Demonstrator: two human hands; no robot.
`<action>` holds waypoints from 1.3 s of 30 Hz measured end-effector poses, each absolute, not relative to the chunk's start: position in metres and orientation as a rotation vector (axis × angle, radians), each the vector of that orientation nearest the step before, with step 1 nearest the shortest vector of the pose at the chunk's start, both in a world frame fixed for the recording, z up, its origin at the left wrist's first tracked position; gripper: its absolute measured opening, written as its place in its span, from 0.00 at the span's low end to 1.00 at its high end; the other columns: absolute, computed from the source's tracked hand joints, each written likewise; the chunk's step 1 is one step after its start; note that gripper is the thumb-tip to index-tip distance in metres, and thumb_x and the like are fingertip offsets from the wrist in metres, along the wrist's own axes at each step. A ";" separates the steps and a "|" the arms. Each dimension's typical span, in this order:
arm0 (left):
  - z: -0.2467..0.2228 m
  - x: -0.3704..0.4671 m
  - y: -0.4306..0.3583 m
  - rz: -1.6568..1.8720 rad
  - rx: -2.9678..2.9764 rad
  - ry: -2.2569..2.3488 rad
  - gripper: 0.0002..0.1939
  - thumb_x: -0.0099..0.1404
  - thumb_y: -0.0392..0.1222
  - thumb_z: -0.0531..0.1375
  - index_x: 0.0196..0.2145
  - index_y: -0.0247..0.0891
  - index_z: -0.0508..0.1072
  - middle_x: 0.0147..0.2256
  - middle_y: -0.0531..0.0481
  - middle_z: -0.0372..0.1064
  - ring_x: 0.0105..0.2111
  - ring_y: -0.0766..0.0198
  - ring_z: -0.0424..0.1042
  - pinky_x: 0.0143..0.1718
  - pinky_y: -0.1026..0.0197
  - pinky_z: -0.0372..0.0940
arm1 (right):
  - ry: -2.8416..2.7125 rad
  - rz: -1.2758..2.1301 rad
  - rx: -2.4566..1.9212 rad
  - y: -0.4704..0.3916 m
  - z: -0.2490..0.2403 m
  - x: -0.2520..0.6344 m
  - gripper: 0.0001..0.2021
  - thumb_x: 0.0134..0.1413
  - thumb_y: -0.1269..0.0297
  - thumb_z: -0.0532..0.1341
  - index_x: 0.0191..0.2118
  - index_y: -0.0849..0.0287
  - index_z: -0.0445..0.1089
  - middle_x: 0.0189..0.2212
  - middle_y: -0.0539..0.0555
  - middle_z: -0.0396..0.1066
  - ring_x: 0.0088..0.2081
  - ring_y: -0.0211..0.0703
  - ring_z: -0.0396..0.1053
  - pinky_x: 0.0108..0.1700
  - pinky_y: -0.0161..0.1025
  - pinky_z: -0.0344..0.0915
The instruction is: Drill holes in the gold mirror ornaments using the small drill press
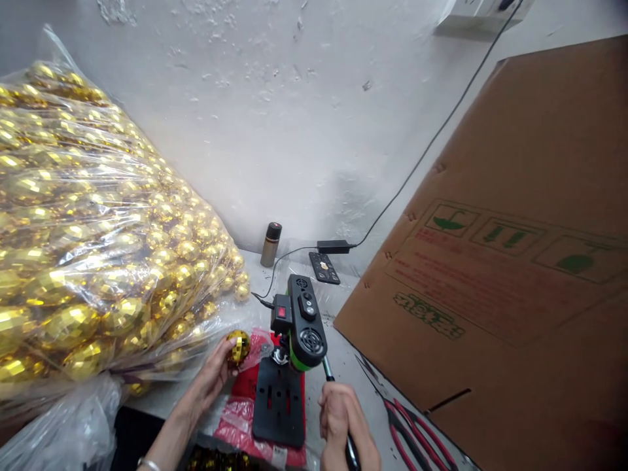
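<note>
My left hand holds a shiny gold faceted ball by its side, just left of a small black machine. The fingers of my right hand are wrapped round the black grip of a metal lever at the machine's lower right. A slotted black base plate lies under and in front of the machine, on red plastic packaging. A red switch shows on the machine's side box.
A large clear bag of gold balls fills the left. Scissors with red-and-black handles lie at right, beside a big cardboard box. Behind are a bottle, a phone and a power adapter with its cable.
</note>
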State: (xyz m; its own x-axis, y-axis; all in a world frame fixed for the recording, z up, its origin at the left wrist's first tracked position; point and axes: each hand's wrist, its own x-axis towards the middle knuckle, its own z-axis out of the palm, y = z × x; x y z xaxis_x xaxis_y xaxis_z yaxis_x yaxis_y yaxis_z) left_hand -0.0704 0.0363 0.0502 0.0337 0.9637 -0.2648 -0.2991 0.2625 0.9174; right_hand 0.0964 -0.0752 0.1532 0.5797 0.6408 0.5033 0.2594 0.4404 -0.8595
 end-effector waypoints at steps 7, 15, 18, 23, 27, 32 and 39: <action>0.021 -0.032 0.004 1.202 0.600 1.067 0.39 0.46 0.62 0.76 0.47 0.43 0.64 0.36 0.51 0.79 0.35 0.55 0.81 0.38 0.57 0.73 | -1.303 0.171 -1.102 -0.074 0.157 0.122 0.13 0.73 0.68 0.54 0.32 0.55 0.65 0.25 0.46 0.61 0.24 0.35 0.58 0.27 0.34 0.56; -0.004 -0.012 -0.009 1.232 1.301 1.303 0.32 0.58 0.62 0.69 0.55 0.44 0.73 0.56 0.40 0.77 0.59 0.41 0.74 0.64 0.39 0.64 | -1.399 0.109 -1.088 -0.077 0.155 0.127 0.12 0.71 0.73 0.53 0.34 0.55 0.65 0.27 0.46 0.64 0.25 0.34 0.61 0.27 0.31 0.58; -0.010 -0.012 -0.015 1.192 1.463 1.308 0.29 0.58 0.57 0.70 0.54 0.44 0.74 0.54 0.39 0.78 0.55 0.39 0.77 0.59 0.37 0.69 | -1.416 0.074 -1.064 -0.076 0.155 0.126 0.11 0.71 0.75 0.53 0.35 0.54 0.65 0.28 0.46 0.65 0.27 0.34 0.65 0.30 0.30 0.62; -0.001 -0.014 -0.020 1.147 1.624 1.243 0.28 0.59 0.51 0.70 0.55 0.41 0.75 0.54 0.36 0.78 0.54 0.40 0.78 0.59 0.38 0.71 | -1.425 0.062 -1.057 -0.076 0.155 0.126 0.12 0.69 0.77 0.53 0.35 0.55 0.65 0.28 0.47 0.66 0.28 0.34 0.66 0.31 0.30 0.63; 0.017 -0.017 -0.018 1.077 1.681 1.202 0.27 0.57 0.49 0.71 0.54 0.41 0.76 0.54 0.35 0.79 0.54 0.37 0.77 0.59 0.38 0.70 | -1.444 0.051 -1.055 -0.077 0.155 0.129 0.11 0.69 0.76 0.53 0.35 0.55 0.64 0.28 0.47 0.66 0.29 0.34 0.67 0.32 0.30 0.64; 0.035 -0.007 -0.011 0.990 1.777 1.201 0.24 0.55 0.42 0.70 0.50 0.42 0.77 0.50 0.39 0.79 0.50 0.40 0.77 0.55 0.41 0.71 | -1.394 0.094 -1.057 -0.078 0.154 0.124 0.12 0.71 0.73 0.53 0.34 0.55 0.64 0.28 0.48 0.65 0.28 0.35 0.65 0.30 0.32 0.61; 0.029 0.005 -0.005 0.903 1.909 1.287 0.22 0.56 0.43 0.67 0.49 0.39 0.76 0.45 0.41 0.78 0.48 0.41 0.75 0.54 0.40 0.67 | -1.177 0.228 -1.081 -0.082 0.156 0.105 0.17 0.75 0.68 0.52 0.30 0.55 0.62 0.28 0.48 0.63 0.29 0.37 0.62 0.32 0.35 0.58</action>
State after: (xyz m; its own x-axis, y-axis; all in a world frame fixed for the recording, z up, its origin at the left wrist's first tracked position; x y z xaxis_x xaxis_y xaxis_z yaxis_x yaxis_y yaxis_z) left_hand 0.0054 -0.0048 0.0293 0.2788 0.9433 0.1803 0.4911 -0.3013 0.8173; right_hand 0.1054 -0.0825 0.1564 0.4244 0.6505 0.6299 0.3682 0.5115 -0.7764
